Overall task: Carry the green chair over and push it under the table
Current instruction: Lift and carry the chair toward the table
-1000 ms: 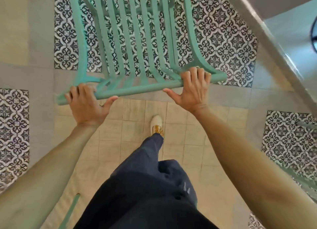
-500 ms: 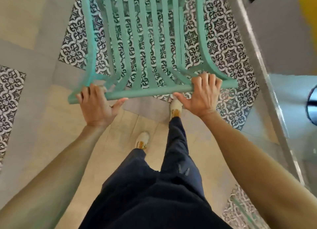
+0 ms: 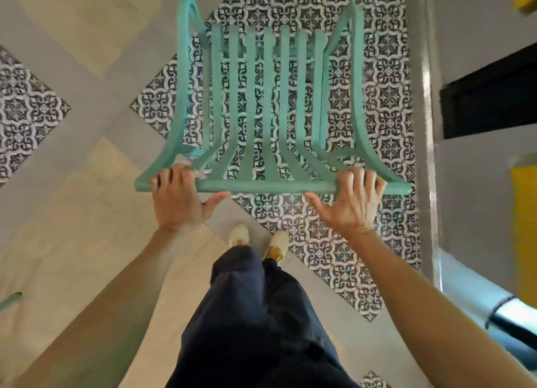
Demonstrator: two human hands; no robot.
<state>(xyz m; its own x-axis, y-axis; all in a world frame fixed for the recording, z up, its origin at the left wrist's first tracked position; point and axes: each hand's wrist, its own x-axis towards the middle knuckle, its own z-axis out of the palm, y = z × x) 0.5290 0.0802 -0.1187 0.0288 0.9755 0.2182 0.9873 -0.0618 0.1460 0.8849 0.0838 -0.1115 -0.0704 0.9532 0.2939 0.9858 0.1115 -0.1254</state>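
The green slatted chair [image 3: 268,111] is held out in front of me, seen from above, its slats running away from me over the patterned floor tiles. My left hand [image 3: 177,198] grips the left end of its top rail. On the right end of the same rail, my right hand [image 3: 353,204] curls its fingers over the bar. The chair's legs are hidden below the seat. I cannot make out a table for certain.
A grey wall or counter face with a shiny metal edge strip [image 3: 427,120] runs along the right, with a black opening [image 3: 488,97] and yellow panels [image 3: 523,227]. My legs and shoes [image 3: 273,242] are below the chair. A green piece [image 3: 10,300] shows at far left.
I have stepped forward and turned; the chair now sits squarer in front of me and closer to the right-hand wall. Both hands keep their grip on the rail.
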